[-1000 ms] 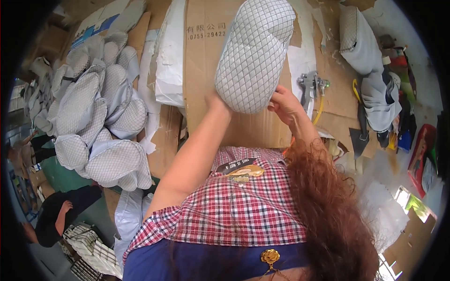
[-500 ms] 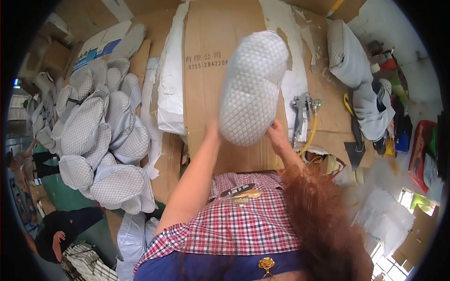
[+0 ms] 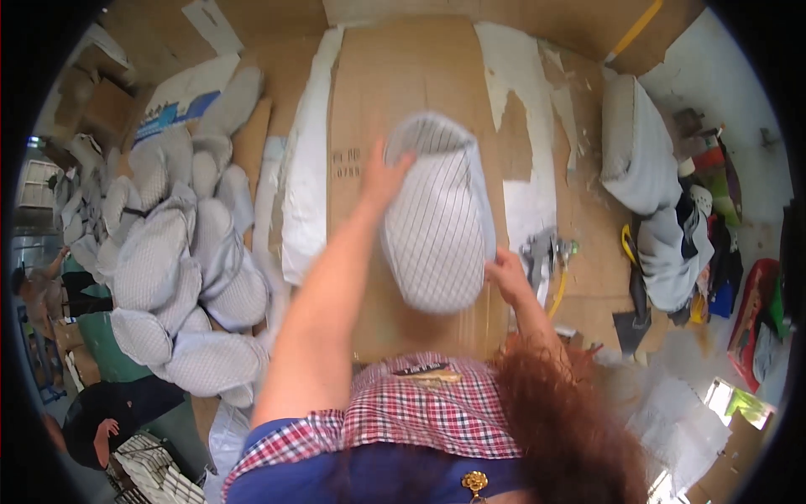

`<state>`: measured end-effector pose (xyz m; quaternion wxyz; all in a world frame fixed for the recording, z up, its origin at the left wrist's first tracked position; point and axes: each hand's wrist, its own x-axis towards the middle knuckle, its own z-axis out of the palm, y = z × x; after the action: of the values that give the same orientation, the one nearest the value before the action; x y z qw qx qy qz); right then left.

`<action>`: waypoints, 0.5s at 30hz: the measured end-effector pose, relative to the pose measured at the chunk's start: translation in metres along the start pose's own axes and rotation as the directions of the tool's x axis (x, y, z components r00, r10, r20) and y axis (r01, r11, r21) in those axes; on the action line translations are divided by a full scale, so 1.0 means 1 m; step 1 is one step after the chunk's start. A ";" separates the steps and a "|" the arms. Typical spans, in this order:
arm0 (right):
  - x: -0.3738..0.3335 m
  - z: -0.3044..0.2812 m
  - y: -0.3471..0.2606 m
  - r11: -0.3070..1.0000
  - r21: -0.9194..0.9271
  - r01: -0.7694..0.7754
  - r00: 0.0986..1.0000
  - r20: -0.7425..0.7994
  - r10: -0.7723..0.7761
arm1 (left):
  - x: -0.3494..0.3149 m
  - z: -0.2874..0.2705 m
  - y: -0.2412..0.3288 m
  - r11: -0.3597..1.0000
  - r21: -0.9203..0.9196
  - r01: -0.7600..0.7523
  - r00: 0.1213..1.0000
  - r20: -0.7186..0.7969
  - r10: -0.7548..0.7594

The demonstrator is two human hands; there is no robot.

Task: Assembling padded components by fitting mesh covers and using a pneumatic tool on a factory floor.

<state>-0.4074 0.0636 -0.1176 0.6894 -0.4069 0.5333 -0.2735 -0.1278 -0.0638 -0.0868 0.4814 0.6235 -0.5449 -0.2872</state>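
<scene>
A rounded, oblong grey quilted padded piece (image 3: 437, 231) hangs tilted in front of me over the cardboard-covered table. Dark lines cross its face, and its upper end shows an open, folded-in rim. My left hand (image 3: 388, 175) grips that rim at the upper left, thumb over the edge. Lower down, my right hand (image 3: 505, 275) is closed on the right side of the piece, its fingertips partly hidden behind it. A metal spray gun (image 3: 541, 252) with a yellow hose lies to the right of my right hand.
Many similar grey quilted pieces (image 3: 151, 256) are heaped at the left. Cardboard (image 3: 353, 277) covers the table, with torn white strips beside it. A folded grey padded piece (image 3: 642, 151) lies at the right, near a yellow-handled tool (image 3: 628, 244). Another person (image 3: 105, 424) is at the lower left.
The quilted piece has come down and been turned, so its open rim now shows. My left hand has moved from its lower left side up to the rim; my right hand is slightly lower.
</scene>
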 end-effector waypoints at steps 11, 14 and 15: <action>-0.003 0.102 -0.079 0.023 -0.885 0.465 0.707 0.356 -0.611 | 0.034 0.000 0.066 0.969 0.205 0.139 0.928 0.314 -0.200; 0.002 0.097 -0.075 0.063 -0.886 0.458 0.737 0.340 -0.584 | 0.040 0.007 0.061 0.938 0.346 0.017 0.960 0.257 -0.112; -0.006 0.097 -0.093 0.041 -0.893 0.448 0.782 0.369 -0.502 | 0.025 0.003 0.052 0.931 0.362 0.038 0.953 0.268 -0.143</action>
<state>-0.3111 0.0461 -0.0261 0.1473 -0.8829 0.4324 -0.1087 -0.1456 -0.0856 -0.0368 0.2629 0.6756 -0.6224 -0.2951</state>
